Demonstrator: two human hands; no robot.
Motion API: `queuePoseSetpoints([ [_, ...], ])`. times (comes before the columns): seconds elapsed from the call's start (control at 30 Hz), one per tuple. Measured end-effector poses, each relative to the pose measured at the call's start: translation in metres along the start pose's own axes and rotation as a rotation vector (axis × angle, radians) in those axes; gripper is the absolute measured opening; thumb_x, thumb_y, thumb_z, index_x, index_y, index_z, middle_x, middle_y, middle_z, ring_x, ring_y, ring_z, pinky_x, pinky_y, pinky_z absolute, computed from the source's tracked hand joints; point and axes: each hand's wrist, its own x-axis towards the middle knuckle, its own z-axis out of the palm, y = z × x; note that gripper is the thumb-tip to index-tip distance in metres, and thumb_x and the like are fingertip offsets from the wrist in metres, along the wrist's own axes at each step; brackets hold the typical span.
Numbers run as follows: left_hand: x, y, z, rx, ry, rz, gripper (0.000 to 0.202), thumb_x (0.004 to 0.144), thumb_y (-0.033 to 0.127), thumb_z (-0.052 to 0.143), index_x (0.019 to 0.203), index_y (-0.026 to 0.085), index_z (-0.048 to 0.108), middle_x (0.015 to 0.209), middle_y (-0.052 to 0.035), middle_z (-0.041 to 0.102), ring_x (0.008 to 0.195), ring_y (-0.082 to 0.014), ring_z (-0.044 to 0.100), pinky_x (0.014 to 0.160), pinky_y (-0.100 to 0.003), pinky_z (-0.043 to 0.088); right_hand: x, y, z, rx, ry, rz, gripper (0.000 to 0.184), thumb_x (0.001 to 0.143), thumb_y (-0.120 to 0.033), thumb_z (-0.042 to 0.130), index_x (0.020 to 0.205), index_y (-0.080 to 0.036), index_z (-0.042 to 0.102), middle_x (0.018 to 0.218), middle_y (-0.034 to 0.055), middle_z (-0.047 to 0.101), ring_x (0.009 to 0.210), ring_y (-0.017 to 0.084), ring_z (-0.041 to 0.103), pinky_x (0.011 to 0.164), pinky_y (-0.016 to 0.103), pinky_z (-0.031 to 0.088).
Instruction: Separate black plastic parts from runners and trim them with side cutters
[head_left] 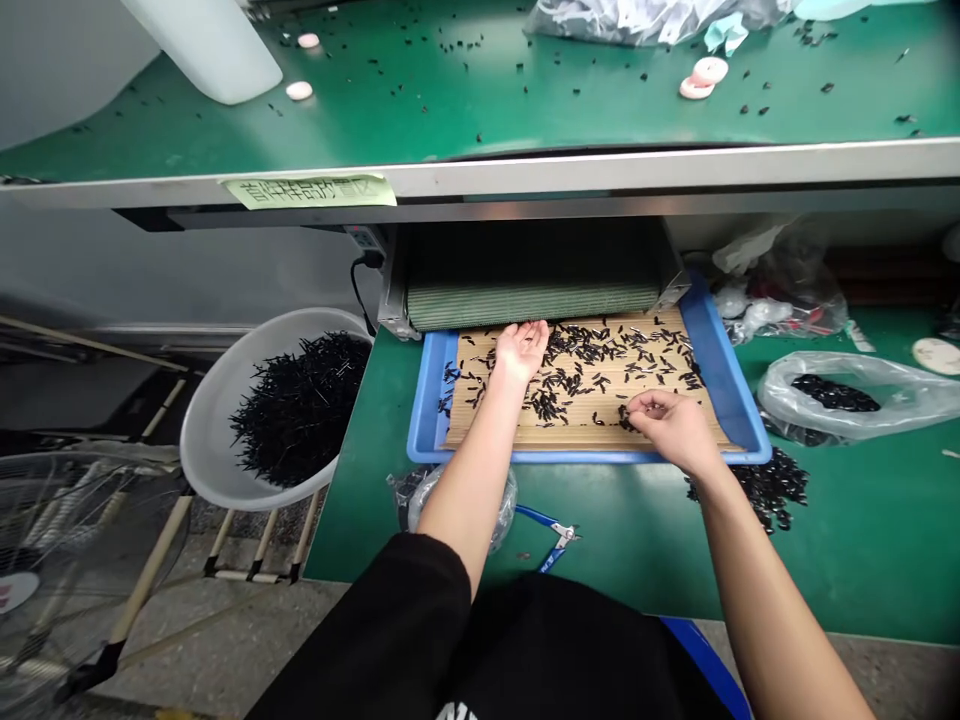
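A blue tray (724, 372) with a bamboo mat (660, 432) lies on the green table, strewn with several small black plastic parts (592, 365). My left hand (520, 349) rests flat on the mat's left side, fingers stretched toward the parts. My right hand (670, 421) hovers low over the mat's near right, its fingers pinched together on small black parts.
A white basin (206, 420) of black parts stands off the table's left edge. A conveyor mouth (532, 300) sits behind the tray. Blue-handled cutters (551, 528), a loose pile of parts (772, 485) and a plastic bag with parts (847, 395) lie near.
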Motion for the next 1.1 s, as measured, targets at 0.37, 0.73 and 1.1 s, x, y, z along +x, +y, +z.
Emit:
queuePoseSetpoints([
  [0.37,-0.068,-0.014,-0.037,0.045,-0.049,-0.076,0.020,0.098,0.025,0.051,0.100,0.010,0.064,0.092,-0.0067,0.066,0.080,-0.0146,0.065,0.070,-0.029,0.056,-0.013,-0.035,0.065,0.408,-0.075,-0.020,0.026,0.071,-0.024,0.064,0.092,-0.014,0.075,0.057,-0.0029,0.058,0.050,0.011,0.049,0.050,0.024,0.041],
  [0.73,-0.146,-0.003,-0.081,-0.106,0.131,0.118,0.023,0.091,0.013,0.046,0.075,0.011,0.062,0.076,-0.0052,0.062,0.069,-0.0110,0.062,0.069,-0.021,0.053,-0.020,-0.130,0.118,-0.194,-0.262,-0.700,0.026,0.094,-0.017,0.052,0.104,-0.022,0.075,0.107,0.0050,0.076,0.093,0.021,0.071,0.088,0.031,0.052],
  [1.1,-0.185,0.085,-0.121,-0.152,0.292,0.379,0.018,0.088,0.012,0.051,0.097,0.006,0.064,0.092,-0.0121,0.065,0.082,-0.0166,0.066,0.079,-0.028,0.059,0.067,-0.133,0.215,-0.659,-0.312,-0.422,0.019,0.086,-0.019,0.056,0.087,-0.011,0.074,0.087,0.0180,0.073,0.084,0.028,0.068,0.079,0.036,0.050],
])
